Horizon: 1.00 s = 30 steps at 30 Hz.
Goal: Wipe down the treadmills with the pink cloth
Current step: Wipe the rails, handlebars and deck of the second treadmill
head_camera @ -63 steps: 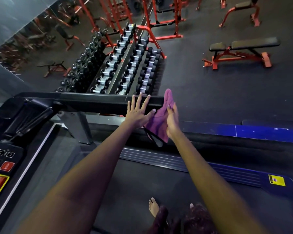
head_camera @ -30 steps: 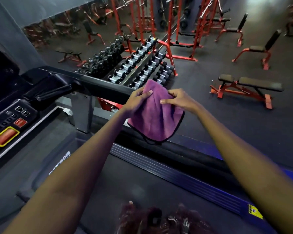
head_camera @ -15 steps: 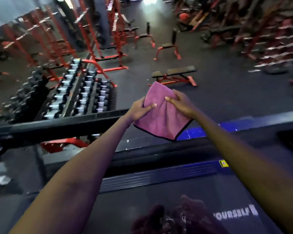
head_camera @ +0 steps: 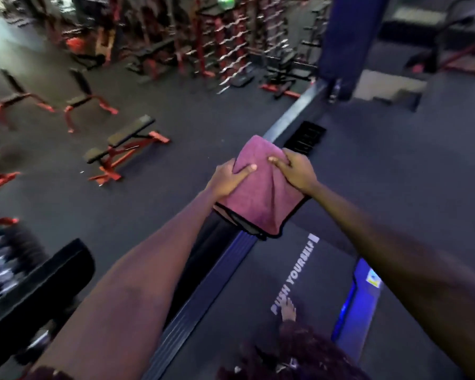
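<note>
Two hands hold the pink cloth point(head_camera: 261, 196) out in front of us, over the treadmill's left side rail point(head_camera: 203, 294). Our left hand point(head_camera: 228, 178) grips its edge at 9 o'clock with the thumb pressed across the front; our right hand point(head_camera: 296, 171) pinches the edge at 3 o'clock. It hangs folded (black trim at the bottom), long axis running 12 to 6, upper corner pointing to 12. We see the belt point(head_camera: 258, 283) printed "PUSH YOURSELF", and a red-framed bench point(head_camera: 121, 144) at 10 o'clock.
</note>
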Motion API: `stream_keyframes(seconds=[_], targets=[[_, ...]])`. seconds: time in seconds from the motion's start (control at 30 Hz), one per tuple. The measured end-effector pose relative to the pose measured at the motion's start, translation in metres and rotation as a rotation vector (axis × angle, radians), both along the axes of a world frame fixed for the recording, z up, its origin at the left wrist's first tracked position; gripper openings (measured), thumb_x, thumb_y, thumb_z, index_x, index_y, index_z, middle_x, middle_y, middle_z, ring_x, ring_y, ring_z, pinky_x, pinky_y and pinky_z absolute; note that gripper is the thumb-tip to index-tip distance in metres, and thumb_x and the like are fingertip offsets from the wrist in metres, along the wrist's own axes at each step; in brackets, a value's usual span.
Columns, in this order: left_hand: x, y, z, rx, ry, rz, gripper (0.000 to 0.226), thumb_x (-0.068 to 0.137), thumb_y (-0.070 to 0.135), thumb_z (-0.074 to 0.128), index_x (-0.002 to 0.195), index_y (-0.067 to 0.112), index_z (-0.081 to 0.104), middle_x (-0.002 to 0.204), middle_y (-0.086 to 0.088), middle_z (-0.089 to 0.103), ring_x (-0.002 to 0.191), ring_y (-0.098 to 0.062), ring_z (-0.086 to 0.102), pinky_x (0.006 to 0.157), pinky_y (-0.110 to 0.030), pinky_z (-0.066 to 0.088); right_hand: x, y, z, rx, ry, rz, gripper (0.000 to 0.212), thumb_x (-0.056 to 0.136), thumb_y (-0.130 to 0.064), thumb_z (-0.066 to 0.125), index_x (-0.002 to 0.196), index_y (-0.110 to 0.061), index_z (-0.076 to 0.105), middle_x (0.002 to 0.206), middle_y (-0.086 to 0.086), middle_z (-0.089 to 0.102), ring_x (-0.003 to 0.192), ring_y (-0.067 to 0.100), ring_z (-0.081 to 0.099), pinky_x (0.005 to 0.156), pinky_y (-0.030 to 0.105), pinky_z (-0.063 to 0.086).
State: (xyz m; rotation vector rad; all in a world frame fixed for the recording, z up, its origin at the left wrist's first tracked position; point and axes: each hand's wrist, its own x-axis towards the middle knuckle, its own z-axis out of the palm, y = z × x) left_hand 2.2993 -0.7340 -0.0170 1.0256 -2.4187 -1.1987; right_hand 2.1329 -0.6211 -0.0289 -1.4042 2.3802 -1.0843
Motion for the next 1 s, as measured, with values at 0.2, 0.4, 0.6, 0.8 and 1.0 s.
stream_keyframes(seconds=[0.2,0.4,0.6,0.8,1.0], targets=[[-0.122,0.032,0.0,0.069,-0.052,-0.272,0.04,0.087,0.042,0.062,0.107,0.008,0.066,0.103,-0.011,0.067,0.098,-0.024,0.063,0.073,-0.025,0.044,-0.091,0.067,-0.001,-0.038,-0.084,-0.273,0.039,0.092,-0.03,0.058,0.061,-0.019,0.036,0.058,-0.005,0.042,0.066,0.02,0.046,0.061,0.03,0.028],[-0.239,0.039,-0.014,0.022,-0.138,-0.385,0.044,0.086,0.052,0.059,0.103,0.012,0.064,0.108,-0.012,0.067,0.1,-0.025,0.063,0.081,-0.029,0.047,-0.186,0.095,-0.022,-0.047,-0.165,-0.429,0.041,0.091,-0.037,0.054,0.078,0.001,0.05,0.077,0.016,0.06,0.074,0.029,0.054,0.069,0.04,0.042],[-0.342,0.034,-0.018,0.112,-0.148,-0.451,0.048,0.08,0.048,0.068,0.112,0.013,0.065,0.104,-0.003,0.067,0.088,-0.013,0.061,0.067,-0.018,0.046,-0.284,0.102,-0.022,-0.047,-0.197,-0.556,0.038,0.091,-0.035,0.055,0.072,-0.004,0.045,0.068,0.009,0.051,0.069,0.026,0.047,0.066,0.039,0.039],[-0.421,0.036,-0.032,0.195,-0.099,-0.41,0.04,0.084,0.039,0.067,0.112,0.012,0.064,0.108,-0.006,0.067,0.095,-0.018,0.063,0.081,-0.027,0.05,-0.354,0.108,-0.026,-0.004,-0.192,-0.597,0.031,0.091,-0.037,0.053,0.07,-0.017,0.044,0.072,0.004,0.055,0.072,0.024,0.051,0.063,0.033,0.035],[-0.495,0.026,-0.043,-0.207,-0.174,-0.435,0.049,0.095,0.051,0.041,0.112,0.009,0.058,0.106,-0.017,0.065,0.098,-0.034,0.061,0.079,-0.038,0.048,-0.425,0.099,-0.037,0.0,-0.244,-0.638,0.039,0.091,-0.039,0.054,0.081,-0.002,0.055,0.077,0.011,0.06,0.075,0.026,0.054,0.068,0.04,0.042]])
